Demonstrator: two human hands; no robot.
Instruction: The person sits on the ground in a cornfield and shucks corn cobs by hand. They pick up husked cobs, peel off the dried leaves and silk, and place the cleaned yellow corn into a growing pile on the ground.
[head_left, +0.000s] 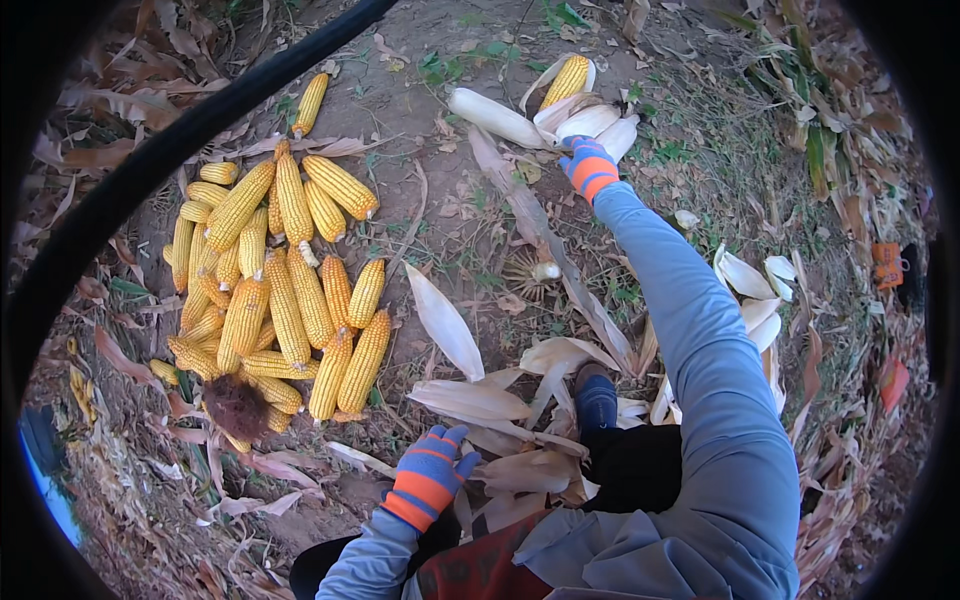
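Observation:
My right hand, in a striped blue and orange glove, is stretched far out onto a small group of corn ears in pale husks. Its fingertips are at the husks, and whether they grip one is unclear. Beside them lie a white husked-over ear and a yellow ear in a peeled-back husk. My left hand, gloved alike, hangs near my lap with thumb and fingers apart and nothing visible in it. Left of it is a heap of bare yellow corn cobs, with dark brown corn silk at its near edge.
Loose husks cover the ground around my shoe. Cut stalk stubs and a long dry leaf lie ahead. A dark curved bar crosses the upper left. Dry stalks line the right side.

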